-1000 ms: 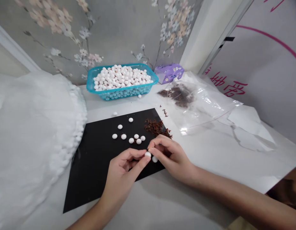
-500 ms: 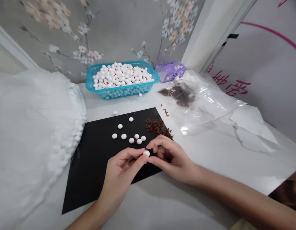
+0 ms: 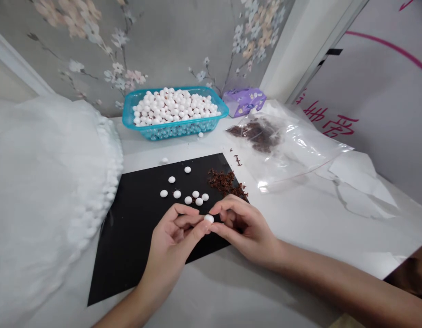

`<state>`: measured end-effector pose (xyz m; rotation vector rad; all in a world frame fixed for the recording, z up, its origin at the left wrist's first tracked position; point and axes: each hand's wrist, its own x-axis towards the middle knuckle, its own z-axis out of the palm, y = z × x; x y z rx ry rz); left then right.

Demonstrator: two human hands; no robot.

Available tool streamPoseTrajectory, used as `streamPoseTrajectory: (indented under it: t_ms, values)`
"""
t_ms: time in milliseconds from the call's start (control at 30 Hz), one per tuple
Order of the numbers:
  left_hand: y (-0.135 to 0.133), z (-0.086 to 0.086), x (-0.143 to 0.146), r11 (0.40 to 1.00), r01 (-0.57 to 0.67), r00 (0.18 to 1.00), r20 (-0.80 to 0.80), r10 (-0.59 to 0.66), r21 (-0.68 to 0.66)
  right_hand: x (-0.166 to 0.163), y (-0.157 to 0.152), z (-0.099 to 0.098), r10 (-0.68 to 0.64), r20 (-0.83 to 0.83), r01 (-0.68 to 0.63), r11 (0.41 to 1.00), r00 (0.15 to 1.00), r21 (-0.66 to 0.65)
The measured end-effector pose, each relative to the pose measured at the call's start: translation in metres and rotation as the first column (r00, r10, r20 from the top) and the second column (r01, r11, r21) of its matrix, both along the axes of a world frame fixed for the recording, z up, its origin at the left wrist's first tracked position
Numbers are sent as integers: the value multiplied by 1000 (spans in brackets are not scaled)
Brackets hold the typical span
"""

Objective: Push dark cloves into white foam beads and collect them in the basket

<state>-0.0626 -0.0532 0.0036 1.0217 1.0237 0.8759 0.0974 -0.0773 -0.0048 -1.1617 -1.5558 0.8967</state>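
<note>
My left hand and my right hand meet over the front of a black mat. Between their fingertips sits a small white ball, pinched from both sides. Both hands have curled fingers. Several loose white balls lie on the mat just beyond my hands. A small heap of reddish-brown dried bits rests at the mat's right corner, close to my right hand.
A turquoise basket full of white balls stands at the back. A clear plastic bag with brown bits lies to the right, beside a purple box. White fluffy fabric fills the left. White paper lies far right.
A second white ball seen under my right hand a second ago is out of sight now. Both hands have stayed nearly in place, still pinching the ball.
</note>
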Motion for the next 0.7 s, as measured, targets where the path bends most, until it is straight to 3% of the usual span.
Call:
streamPoseTrajectory:
  t_ms: [333,700]
  values:
    - [1,1,0,996,42,993,116,-33,-76,1,1,1,35,-20,-35,999,999,3]
    - [2,-1,-1,998,52,998,34,-51,-38,1,1,1,56,34,-55,998,998,-25]
